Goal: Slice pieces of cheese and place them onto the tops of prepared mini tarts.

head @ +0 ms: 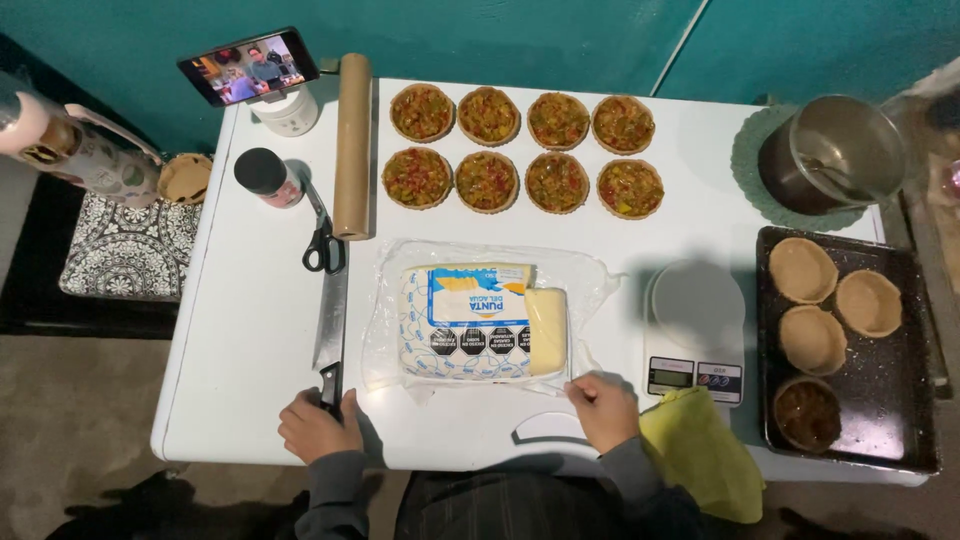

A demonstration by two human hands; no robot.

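White and set against a teal wall, the counter (250,330) carries everything, and a person stands at its six o'clock edge. At three o'clock lies a dark baking tray (900,400) with three unfilled pastry shells and one filled one, and at one o'clock a metal pot (835,150) sits on a round mat. Eight filled tartlets (520,150) stand in two rows at twelve o'clock, so most of the filling looks done, with three shells left. At the centre a block of cheese (545,330), half out of its printed wrapper, rests on clear plastic and appears uncut. A white kitchen scale (697,330) sits just to its right, with a yellow cloth (700,450) at five o'clock. A brown paper roll (352,145), scissors (322,245) and a dark-lidded jar (265,177) lie toward ten o'clock, near a phone (249,66) propped on a stand. The left hand (318,428) has its grip clenched around the handle of a long knife (331,320), whose blade points to twelve o'clock. The right hand (603,408) pinches the plastic's near edge.
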